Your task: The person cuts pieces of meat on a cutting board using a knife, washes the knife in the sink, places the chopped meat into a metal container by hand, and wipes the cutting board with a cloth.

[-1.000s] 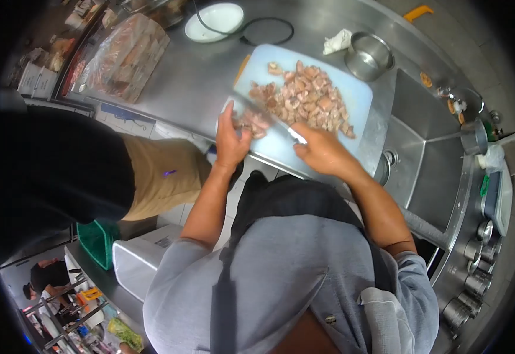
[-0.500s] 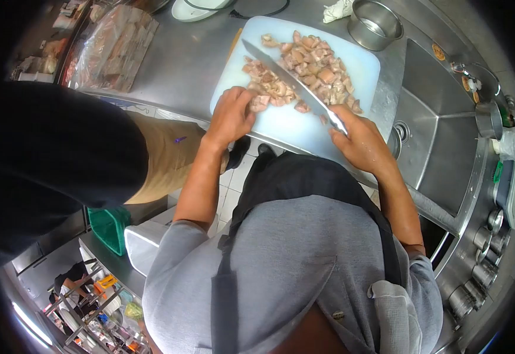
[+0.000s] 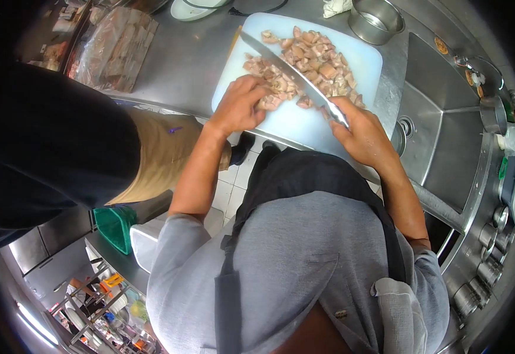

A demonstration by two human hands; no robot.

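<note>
My right hand [image 3: 361, 131] is wrapped round the handle of a long knife [image 3: 290, 72], whose blade points up and left above the meat. At the left side of the white cutting board [image 3: 304, 127], my left hand [image 3: 240, 105] has its fingers curled against pieces of meat; whether it grips one is hidden. Chopped pale pink meat [image 3: 327, 71] lies heaped over the upper middle and right of the board.
A metal pot [image 3: 376, 22] stands beyond the board, near a white cloth [image 3: 336, 7]. The sink [image 3: 434, 127] is at the right. Bagged meat [image 3: 116, 50] lies at the upper left. Another person [image 3: 63, 141] stands close on the left.
The knife, blurred over the left side of the board at first, now lies across the meat further right. My left hand's fingers have curled in. The other person has shifted slightly.
</note>
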